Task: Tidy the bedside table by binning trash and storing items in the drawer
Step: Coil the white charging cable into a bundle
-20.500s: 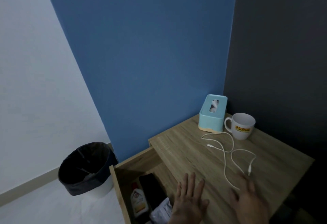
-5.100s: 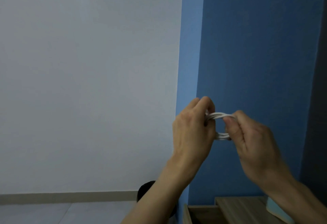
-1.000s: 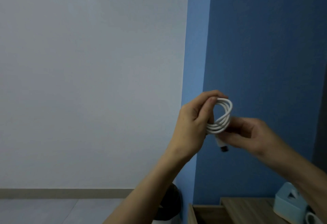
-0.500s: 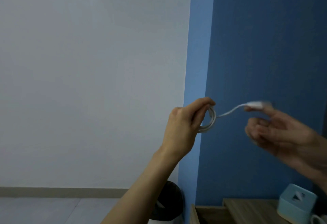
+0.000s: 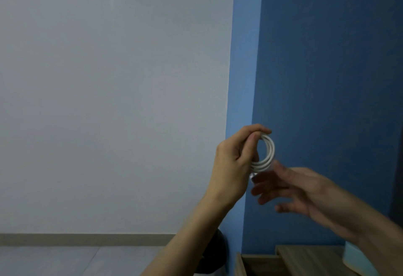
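Observation:
A white cable (image 5: pixel 268 153) is wound into a small coil and held up in front of the blue wall. My left hand (image 5: pixel 234 166) pinches the coil's upper left side between thumb and fingers. My right hand (image 5: pixel 290 186) is just below and right of the coil with its fingers spread; its fingertips are near the coil's lower edge, blurred by motion. The wooden bedside table (image 5: pixel 309 258) and the edge of its open drawer (image 5: pixel 257 263) show at the bottom right.
A black bin (image 5: pixel 214 251) stands on the floor left of the drawer, mostly hidden behind my left forearm. A pale blue tissue box (image 5: pixel 353 259) sits on the table at the far right, partly behind my right arm.
The cable end my right hand was drawing out to the right is now wrapped into the coil. My right hand has dropped below the coil with fingers spread.

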